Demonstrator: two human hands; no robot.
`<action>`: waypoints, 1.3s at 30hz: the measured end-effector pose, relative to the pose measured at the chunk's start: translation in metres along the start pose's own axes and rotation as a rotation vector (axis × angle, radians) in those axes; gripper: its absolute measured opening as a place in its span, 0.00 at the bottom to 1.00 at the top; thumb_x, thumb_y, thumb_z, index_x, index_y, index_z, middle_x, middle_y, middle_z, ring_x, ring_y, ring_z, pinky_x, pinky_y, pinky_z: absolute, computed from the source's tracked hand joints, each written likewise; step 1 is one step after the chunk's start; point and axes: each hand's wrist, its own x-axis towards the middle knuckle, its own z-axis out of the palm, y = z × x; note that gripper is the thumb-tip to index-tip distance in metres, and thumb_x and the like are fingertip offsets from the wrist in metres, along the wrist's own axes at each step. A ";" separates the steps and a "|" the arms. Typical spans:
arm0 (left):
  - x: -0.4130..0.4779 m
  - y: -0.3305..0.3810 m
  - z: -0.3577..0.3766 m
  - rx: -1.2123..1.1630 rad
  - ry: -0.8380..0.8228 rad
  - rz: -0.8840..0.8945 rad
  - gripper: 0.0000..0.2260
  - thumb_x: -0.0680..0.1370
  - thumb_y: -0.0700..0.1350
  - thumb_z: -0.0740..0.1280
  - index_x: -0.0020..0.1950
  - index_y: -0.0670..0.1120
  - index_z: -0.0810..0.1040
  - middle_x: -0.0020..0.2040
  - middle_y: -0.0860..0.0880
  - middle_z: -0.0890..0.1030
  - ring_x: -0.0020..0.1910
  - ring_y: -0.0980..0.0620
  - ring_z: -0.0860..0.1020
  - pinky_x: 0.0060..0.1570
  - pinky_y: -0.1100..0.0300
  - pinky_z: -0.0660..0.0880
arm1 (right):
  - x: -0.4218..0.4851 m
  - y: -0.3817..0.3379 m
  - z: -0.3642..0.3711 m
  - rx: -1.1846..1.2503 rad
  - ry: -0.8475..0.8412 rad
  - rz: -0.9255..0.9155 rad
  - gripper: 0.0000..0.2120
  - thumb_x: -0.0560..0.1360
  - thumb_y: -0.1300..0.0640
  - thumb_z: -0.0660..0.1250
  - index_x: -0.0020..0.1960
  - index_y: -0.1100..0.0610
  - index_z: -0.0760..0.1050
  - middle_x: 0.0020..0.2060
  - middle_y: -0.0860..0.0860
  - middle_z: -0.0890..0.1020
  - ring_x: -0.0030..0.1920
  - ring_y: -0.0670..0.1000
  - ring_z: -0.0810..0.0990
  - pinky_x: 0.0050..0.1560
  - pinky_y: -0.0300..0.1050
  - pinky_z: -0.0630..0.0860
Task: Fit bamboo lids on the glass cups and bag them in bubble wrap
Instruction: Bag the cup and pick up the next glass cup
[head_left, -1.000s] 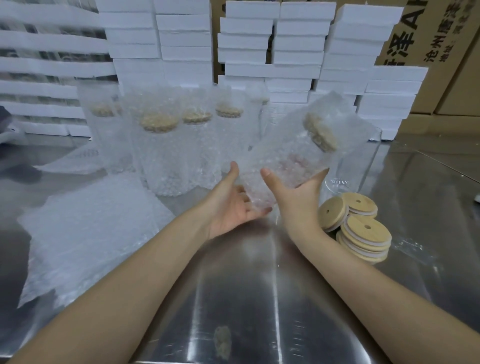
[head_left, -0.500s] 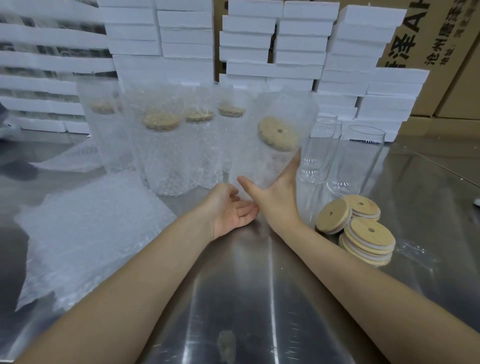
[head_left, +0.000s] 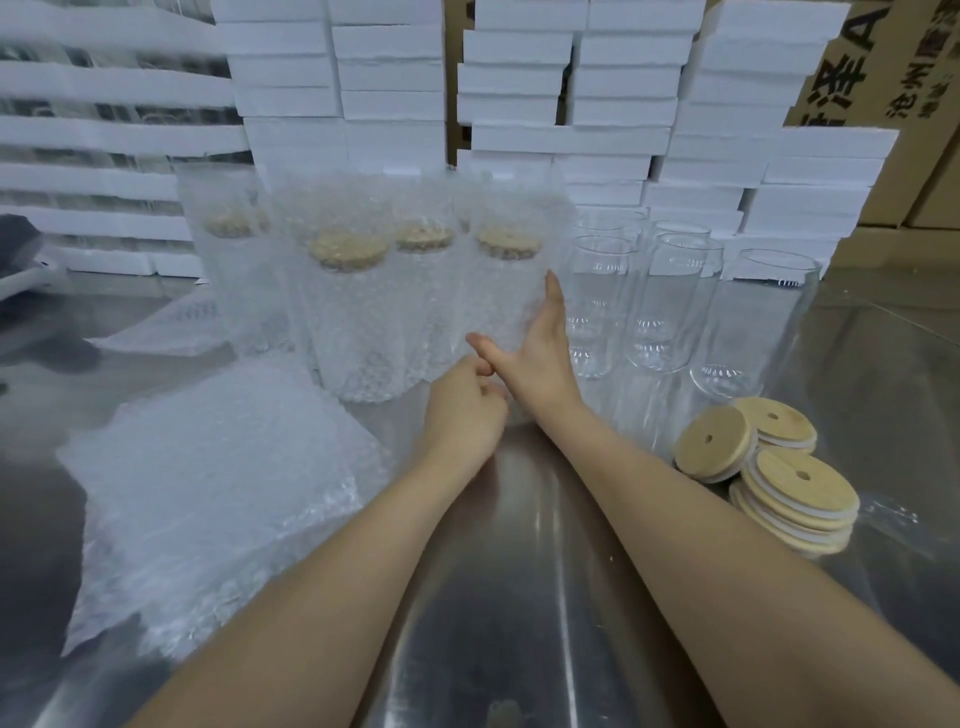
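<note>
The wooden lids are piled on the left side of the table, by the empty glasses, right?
Not quite. The head view shows the wooden lids piled on the right side of the table, by the empty glasses.

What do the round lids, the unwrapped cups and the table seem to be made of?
The round lids: likely bamboo, matte tan, white rims perhaps silicone. The unwrapped cups: clear glass, see-through with glints. The table: apparently stainless steel, brushed, streaky reflections.
</note>
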 end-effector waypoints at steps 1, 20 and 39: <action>-0.001 -0.002 0.001 0.111 -0.014 0.069 0.14 0.78 0.37 0.56 0.63 0.42 0.73 0.50 0.44 0.81 0.50 0.46 0.80 0.53 0.52 0.76 | 0.001 0.001 0.000 0.002 -0.005 0.012 0.52 0.68 0.49 0.77 0.78 0.58 0.47 0.75 0.57 0.58 0.75 0.52 0.59 0.67 0.33 0.53; -0.015 0.006 0.005 -0.068 -0.254 0.111 0.15 0.77 0.35 0.62 0.57 0.53 0.77 0.53 0.57 0.81 0.44 0.66 0.80 0.42 0.72 0.72 | -0.031 -0.003 -0.053 -0.250 0.403 0.324 0.32 0.73 0.58 0.68 0.73 0.62 0.58 0.68 0.59 0.64 0.68 0.60 0.63 0.64 0.49 0.61; -0.015 0.005 0.010 0.134 -0.083 0.375 0.16 0.80 0.46 0.62 0.67 0.46 0.75 0.63 0.52 0.77 0.59 0.55 0.75 0.58 0.63 0.70 | -0.035 0.004 -0.062 0.044 0.300 0.291 0.40 0.65 0.60 0.76 0.71 0.55 0.61 0.65 0.52 0.64 0.68 0.52 0.64 0.58 0.39 0.64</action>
